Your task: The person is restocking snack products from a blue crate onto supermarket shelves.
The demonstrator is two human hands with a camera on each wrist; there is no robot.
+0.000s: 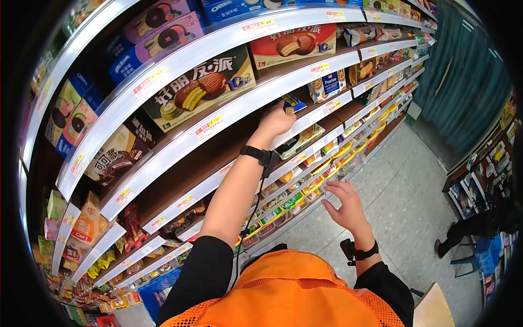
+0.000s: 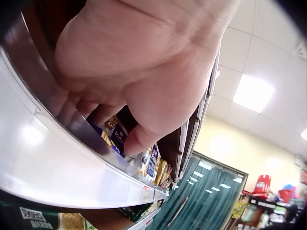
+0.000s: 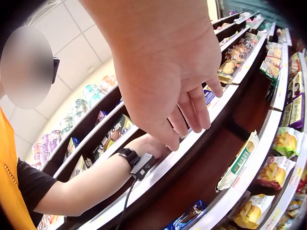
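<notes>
the left hand (image 1: pixel 275 121) is up at a brown shelf (image 1: pixel 202 168), fingers curled round the lower end of a small blue packet (image 1: pixel 294 103). the packet stands tilted just behind the white price rail (image 1: pixel 308 126). the right hand (image 1: pixel 344 206) hangs lower, out over the aisle, fingers spread and relaxed, holding nothing.

only 1 hand is at work here, and the step looks like setting or straightening this packet at the shelf front. to do it well, i judge the grip should sit low on the packet so that its printed face shows outward. the wrist should also lift clear of the rail rather than drag across it; the left wrist view shows the fingers close over that rail. a blue-and-white biscuit box (image 1: pixel 329 84) stands just beside the packet, so any nudge should be gentle to avoid tipping it. the free hand is well apart from the shelf and could steady neighbouring stock if something leans.
</notes>
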